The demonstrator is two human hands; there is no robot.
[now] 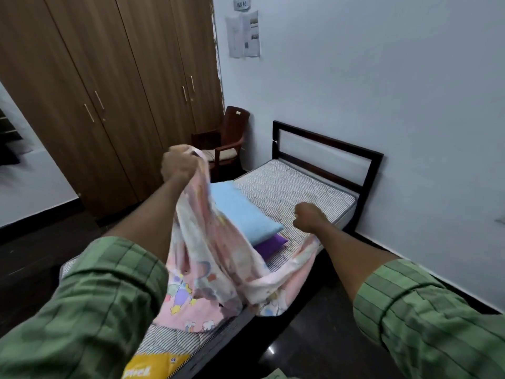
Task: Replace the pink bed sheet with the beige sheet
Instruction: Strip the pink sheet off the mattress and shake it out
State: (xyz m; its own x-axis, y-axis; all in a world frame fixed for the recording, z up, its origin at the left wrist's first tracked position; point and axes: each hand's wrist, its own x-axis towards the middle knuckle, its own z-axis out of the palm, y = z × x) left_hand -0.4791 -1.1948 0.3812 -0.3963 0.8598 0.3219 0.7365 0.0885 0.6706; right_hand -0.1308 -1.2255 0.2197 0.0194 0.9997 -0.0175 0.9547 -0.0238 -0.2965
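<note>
Left hand [177, 164] grip clenched on pink bed sheet [210, 269], lifted off striped mattress [295, 187]; right hand [310, 217] grip grasping sheet's other edge. Blue pillow [243, 212] atop purple one [272, 246].

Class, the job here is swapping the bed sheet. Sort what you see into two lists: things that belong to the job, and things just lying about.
Belongs to the job:
pink sheet, gripped by the left hand and right hand
mattress, striped and mostly bare

Just lying about:
blue pillow
purple pillow
chair
wardrobe
wall papers

The beige sheet is not in view.
</note>
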